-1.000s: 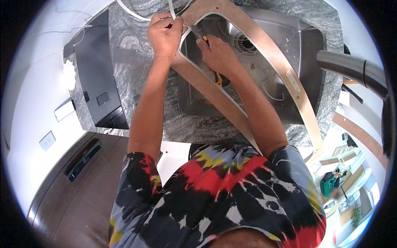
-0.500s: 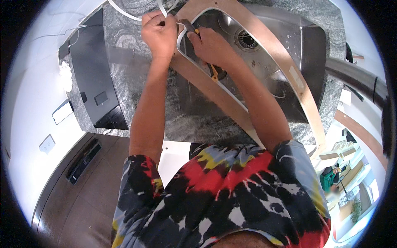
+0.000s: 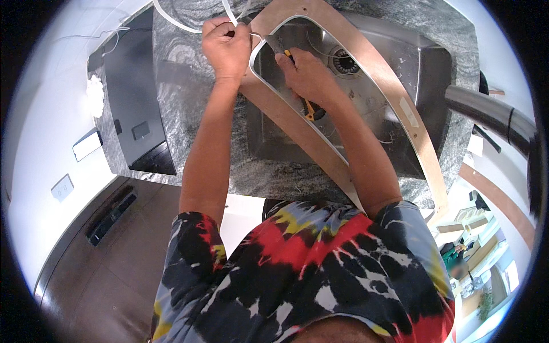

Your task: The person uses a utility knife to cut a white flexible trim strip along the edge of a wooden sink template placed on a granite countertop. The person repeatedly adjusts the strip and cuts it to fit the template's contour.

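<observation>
I count two hands of my own: one left hand and one right hand. I have one tool and one wooden frame, which carries one pale label and at least two small dark spots. I see two white strands leading up past my left fist; whether they are one piece, I can't tell. Around me I count one sink, one drain, one tap, one black glass panel and one crumpled white wad. Farther off, I count one other person and at least one plant.
</observation>
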Motion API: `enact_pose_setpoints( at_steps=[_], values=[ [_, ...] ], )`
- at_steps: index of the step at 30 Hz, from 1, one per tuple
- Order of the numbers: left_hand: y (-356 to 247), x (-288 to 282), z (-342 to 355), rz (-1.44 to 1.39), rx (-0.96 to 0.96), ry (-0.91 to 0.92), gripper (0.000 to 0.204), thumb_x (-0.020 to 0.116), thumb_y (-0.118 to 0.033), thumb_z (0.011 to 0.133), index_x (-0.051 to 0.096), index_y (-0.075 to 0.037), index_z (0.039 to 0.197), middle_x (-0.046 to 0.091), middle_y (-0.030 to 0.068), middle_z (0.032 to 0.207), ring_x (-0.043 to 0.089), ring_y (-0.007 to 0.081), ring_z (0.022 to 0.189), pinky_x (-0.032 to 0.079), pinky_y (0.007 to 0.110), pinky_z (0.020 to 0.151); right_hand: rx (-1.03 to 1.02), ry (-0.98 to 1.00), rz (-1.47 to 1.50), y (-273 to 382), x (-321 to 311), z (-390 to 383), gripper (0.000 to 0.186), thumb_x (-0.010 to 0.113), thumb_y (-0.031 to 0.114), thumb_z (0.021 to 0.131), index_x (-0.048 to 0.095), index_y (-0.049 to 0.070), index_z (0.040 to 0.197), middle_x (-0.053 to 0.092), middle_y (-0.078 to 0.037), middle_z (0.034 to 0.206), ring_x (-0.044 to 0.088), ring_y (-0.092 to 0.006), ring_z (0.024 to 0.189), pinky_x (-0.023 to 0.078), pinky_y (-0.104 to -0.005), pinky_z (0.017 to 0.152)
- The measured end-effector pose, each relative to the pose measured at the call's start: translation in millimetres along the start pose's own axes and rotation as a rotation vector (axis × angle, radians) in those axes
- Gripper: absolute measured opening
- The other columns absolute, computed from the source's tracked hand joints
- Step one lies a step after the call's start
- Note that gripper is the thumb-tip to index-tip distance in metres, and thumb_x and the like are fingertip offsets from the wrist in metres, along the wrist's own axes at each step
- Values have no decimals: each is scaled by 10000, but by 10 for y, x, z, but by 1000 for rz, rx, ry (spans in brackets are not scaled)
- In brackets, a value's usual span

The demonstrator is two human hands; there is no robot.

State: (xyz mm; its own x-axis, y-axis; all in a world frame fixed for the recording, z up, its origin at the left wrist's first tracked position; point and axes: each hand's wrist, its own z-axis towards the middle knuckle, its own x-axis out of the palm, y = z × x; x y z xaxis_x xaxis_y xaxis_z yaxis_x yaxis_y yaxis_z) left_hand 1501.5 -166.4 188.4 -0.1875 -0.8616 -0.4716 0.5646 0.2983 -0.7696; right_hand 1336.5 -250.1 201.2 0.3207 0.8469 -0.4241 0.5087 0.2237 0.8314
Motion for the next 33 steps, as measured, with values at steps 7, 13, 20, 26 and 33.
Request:
enact_pose_setpoints(
  at_steps=[7, 13, 20, 26, 33],
  values=[
    [26, -8, -13, -3, 25, -18, 90, 732, -22, 766, 708, 45, 711, 667, 100, 908, 660, 214, 753, 529, 319, 687, -35, -16, -17, 36, 13, 4, 487, 498, 388, 1041, 644, -77, 1045, 686, -353, 1029, 661, -530, 1019, 517, -563, 927],
    [-30, -19, -41, -30, -25, -21, 87, 734, -18, 774, 706, 43, 719, 664, 93, 898, 653, 210, 762, 528, 324, 693, -14, 61, -17, 18, 24, 56, 518, 516, 399, 1031, 658, -99, 1039, 687, -355, 1000, 673, -523, 987, 526, -566, 910],
    [36, 10, 3, 40, -23, -8, 107, 744, -64, 781, 717, 31, 737, 674, 99, 915, 664, 234, 801, 533, 335, 743, -118, 34, 12, 65, 118, 215, 467, 518, 343, 1055, 619, -61, 843, 642, -167, 601, 672, -296, 519, 539, -447, 598],
    [-12, -33, 18, 76, -8, 59, 216, 772, -184, 822, 749, 30, 824, 678, 141, 996, 674, 271, 812, 540, 366, 767, -38, 206, 89, 157, 34, 205, 491, 480, 340, 1052, 620, -55, 795, 640, -143, 597, 664, -267, 505, 544, -430, 598],
    [-356, -859, 3, 682, 38, 443, 461, 782, -465, 863, 776, -14, 962, 715, 167, 948, 710, 321, 839, 550, 436, 765, -27, 202, 215, 48, -5, 230, 479, 498, 362, 1045, 612, -38, 807, 631, -111, 605, 648, -226, 506, 520, -408, 575]
  ],
)
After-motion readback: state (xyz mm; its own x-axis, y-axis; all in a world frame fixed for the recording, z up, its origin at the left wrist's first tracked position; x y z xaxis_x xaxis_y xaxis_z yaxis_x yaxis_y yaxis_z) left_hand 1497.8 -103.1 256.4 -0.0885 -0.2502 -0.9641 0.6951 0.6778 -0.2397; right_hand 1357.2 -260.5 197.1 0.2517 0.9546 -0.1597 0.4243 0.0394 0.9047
